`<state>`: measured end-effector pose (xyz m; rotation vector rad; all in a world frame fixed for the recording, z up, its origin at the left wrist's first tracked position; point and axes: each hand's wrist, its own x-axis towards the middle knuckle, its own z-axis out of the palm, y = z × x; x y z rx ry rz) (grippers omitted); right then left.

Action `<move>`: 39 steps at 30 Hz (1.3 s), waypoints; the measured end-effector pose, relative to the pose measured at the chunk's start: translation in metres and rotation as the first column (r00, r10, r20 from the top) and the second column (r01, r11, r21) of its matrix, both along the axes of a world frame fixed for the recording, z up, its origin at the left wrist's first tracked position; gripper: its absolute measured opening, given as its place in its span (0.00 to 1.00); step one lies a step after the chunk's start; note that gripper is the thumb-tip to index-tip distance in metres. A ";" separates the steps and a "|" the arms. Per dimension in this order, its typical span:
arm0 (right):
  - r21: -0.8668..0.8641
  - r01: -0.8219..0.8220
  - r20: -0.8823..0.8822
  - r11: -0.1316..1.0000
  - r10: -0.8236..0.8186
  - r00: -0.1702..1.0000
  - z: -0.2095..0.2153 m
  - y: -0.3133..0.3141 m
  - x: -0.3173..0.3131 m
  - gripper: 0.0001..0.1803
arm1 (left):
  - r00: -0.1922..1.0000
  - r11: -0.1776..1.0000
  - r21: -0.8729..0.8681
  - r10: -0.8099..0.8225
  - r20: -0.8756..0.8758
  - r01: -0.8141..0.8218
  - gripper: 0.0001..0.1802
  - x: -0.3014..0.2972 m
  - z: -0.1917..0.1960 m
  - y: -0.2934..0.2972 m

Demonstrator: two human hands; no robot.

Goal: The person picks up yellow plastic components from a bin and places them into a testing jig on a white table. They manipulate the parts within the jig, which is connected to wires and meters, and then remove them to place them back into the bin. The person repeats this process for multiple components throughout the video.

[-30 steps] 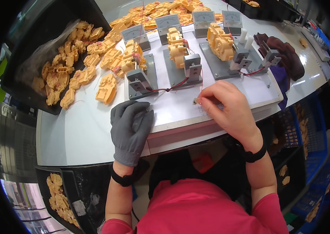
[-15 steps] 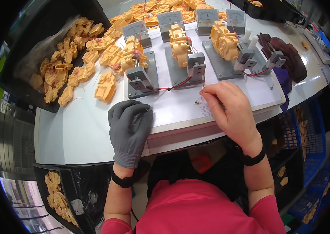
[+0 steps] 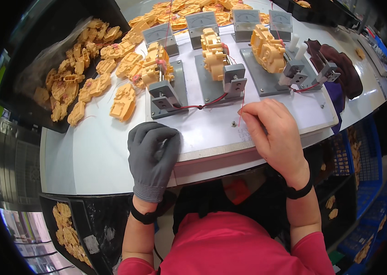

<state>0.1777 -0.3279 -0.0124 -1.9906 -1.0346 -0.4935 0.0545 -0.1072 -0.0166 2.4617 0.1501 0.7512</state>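
My right hand, bare, pinches thumb and forefinger together on a thin red wire, above the front part of a white board. My left hand, in a grey knitted glove, rests loosely curled at the board's front left edge; nothing shows in it. Behind the hands, grey test stands carry yellow plastic gear housings: a left housing, a middle housing and a right housing. Red wires link the stands' front blocks. A small screw stands up from the board near my right fingertips.
Several analog meters line up behind the stands. A black bin of yellow housings tilts at the left, with loose housings beside it. More lie piled at the back. Dark cloth lies at the right; blue baskets stand lower right.
The stands and meters sit slightly farther right in the picture. My left hand appears a little lower. My right hand keeps its pinch on the red wire and has barely moved.
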 end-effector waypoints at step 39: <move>0.366 -0.889 -0.146 0.274 0.961 0.236 0.075 -0.092 0.057 0.15 | 0.995 0.996 -0.028 0.089 -0.033 -0.090 0.12 -0.002 0.000 -0.010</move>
